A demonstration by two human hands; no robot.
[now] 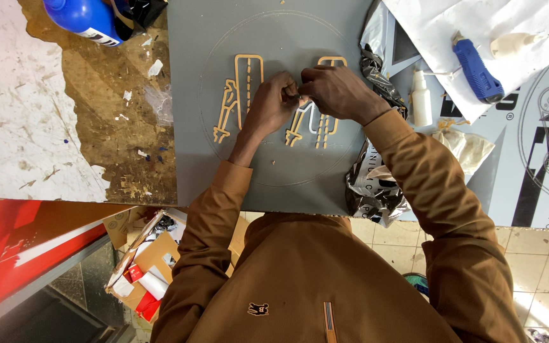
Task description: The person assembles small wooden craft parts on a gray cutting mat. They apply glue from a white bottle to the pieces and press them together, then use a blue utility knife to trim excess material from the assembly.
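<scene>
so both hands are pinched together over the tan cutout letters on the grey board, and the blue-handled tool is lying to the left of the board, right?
Not quite. The head view shows the blue-handled tool on the right of the grey board, on white sheeting. The left hand and right hand do meet over the tan cutout letters.

A matt, smooth grey panel [204,127] carries thin tan cut-out shapes [248,82] that look like wood. At upper left the worn wooden table [106,101] is rough and paint-flecked. A crinkled glossy black plastic wrap [370,190] shines at centre right, near a smooth white plastic bottle [421,98].
</scene>
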